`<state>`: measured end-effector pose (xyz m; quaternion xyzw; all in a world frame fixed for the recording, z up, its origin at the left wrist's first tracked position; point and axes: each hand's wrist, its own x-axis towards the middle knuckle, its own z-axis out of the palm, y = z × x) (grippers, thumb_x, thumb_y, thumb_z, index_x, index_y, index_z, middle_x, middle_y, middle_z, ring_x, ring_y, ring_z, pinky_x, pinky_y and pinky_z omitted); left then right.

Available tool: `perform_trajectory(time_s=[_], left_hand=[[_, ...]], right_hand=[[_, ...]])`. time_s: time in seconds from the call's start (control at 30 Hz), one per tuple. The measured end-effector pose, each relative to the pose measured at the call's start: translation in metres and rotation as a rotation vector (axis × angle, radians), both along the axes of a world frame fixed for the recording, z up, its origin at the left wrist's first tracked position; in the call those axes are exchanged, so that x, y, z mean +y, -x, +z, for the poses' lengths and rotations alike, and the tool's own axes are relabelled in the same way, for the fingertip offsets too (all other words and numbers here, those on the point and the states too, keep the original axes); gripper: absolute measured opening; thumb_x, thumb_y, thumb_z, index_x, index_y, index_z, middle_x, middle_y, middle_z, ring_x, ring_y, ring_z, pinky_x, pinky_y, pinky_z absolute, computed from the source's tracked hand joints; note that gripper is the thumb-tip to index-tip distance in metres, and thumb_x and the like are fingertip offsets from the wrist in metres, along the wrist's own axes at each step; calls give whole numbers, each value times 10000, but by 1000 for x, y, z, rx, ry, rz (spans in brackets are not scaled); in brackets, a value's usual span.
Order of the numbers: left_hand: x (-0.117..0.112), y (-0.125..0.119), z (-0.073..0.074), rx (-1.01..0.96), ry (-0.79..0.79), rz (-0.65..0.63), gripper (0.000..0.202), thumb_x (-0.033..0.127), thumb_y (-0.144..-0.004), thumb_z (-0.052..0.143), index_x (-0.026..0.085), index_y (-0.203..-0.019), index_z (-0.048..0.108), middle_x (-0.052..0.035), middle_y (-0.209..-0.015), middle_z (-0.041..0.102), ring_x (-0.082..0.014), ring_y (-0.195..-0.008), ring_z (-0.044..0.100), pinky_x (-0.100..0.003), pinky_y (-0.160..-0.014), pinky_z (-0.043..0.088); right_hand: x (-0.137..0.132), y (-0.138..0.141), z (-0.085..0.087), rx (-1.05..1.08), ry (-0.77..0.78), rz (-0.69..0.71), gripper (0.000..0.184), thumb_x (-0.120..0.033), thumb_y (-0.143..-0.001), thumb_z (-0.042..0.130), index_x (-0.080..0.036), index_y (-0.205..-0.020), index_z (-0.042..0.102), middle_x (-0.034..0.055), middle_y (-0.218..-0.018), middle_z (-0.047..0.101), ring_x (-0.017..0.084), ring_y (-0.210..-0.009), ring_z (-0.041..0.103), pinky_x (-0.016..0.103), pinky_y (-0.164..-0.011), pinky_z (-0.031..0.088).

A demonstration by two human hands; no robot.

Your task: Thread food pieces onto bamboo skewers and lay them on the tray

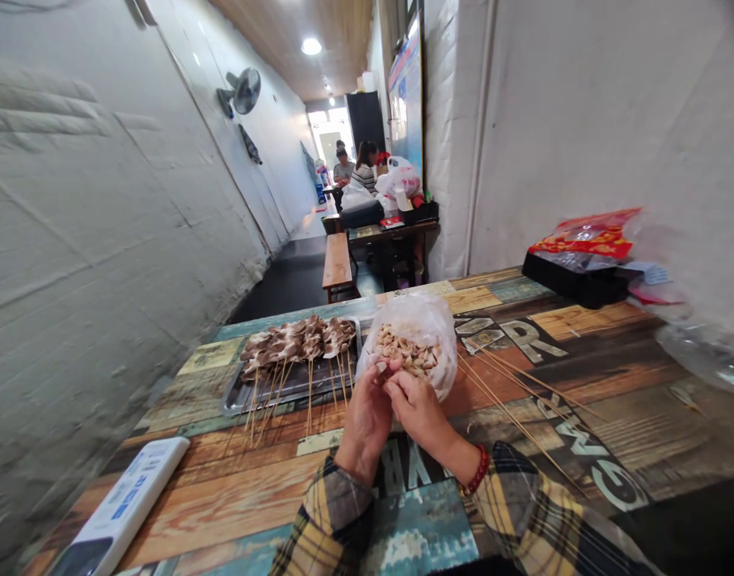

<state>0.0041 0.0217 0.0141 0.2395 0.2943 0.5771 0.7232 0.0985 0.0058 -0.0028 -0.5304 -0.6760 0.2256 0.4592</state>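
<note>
My left hand (368, 416) and my right hand (420, 408) meet at the near rim of a clear plastic bag (442, 320). Both have their fingers pinched together, fingertips touching; whatever small thing is between them is too hidden to name. Inside the open bag lies a heap of small pale-brown food pieces (418, 352). Left of the bag, a metal tray (232, 402) holds several loaded skewers (301, 340) of brownish pieces, their bare stick ends pointing toward me over the tray's near edge. Several loose bamboo skewers (511, 412) lie to the right of my right hand.
The wood-patterned table (223, 496) carries a white box-like item (127, 504) at the near left. A black container (576, 284) with red-and-clear packaging stands at the far right, by crumpled clear plastic (708, 352). Beyond are a bench (337, 262), another table and people seated farther back.
</note>
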Motion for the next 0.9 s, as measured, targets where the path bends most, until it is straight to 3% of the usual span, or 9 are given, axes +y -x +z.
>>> perform_trajectory(time_s=[0.2, 0.37, 0.5, 0.7, 0.9], left_hand=[[-2, -9, -4, -75, -13, 16, 110, 234, -712, 657, 179, -808, 654, 1, -790, 689, -131, -760, 636, -258, -796, 487], [-7, -15, -8, -20, 6, -23, 164, 304, -742, 649, 171, -836, 668, -40, -873, 697, -195, -910, 637, -296, -837, 492], [-6, -10, -7, 8, -14, -25, 239, 330, -764, 667, 201, -963, 648, -41, -941, 698, -196, -977, 628, -299, -866, 478], [7, 9, -3, -2, -84, 48, 301, 408, -773, 670, 177, -963, 633, -38, -896, 686, -138, -800, 636, -247, -743, 481], [9, 12, -8, 97, -37, 64, 307, 411, -751, 687, 122, -845, 642, -49, -775, 686, -132, -693, 627, -238, -670, 475]], right_hand=[[0, 3, -11, 16, -27, -15, 199, -198, -910, 415, -195, -784, 569, 66, -793, 665, 186, -766, 619, 265, -688, 428], [4, 2, -11, 59, -42, -33, 209, -213, -917, 389, -202, -770, 537, 66, -809, 655, 180, -788, 615, 258, -700, 438], [7, 0, -7, 102, -61, -32, 222, -224, -904, 399, -200, -726, 530, 41, -718, 626, 167, -700, 591, 249, -641, 423], [3, 2, -6, 170, 37, 46, 220, -225, -897, 426, -195, -745, 582, -20, -550, 545, 142, -564, 533, 222, -541, 372], [0, 6, -9, 109, 40, 59, 254, -227, -901, 428, -196, -678, 546, -19, -539, 524, 139, -576, 521, 223, -569, 351]])
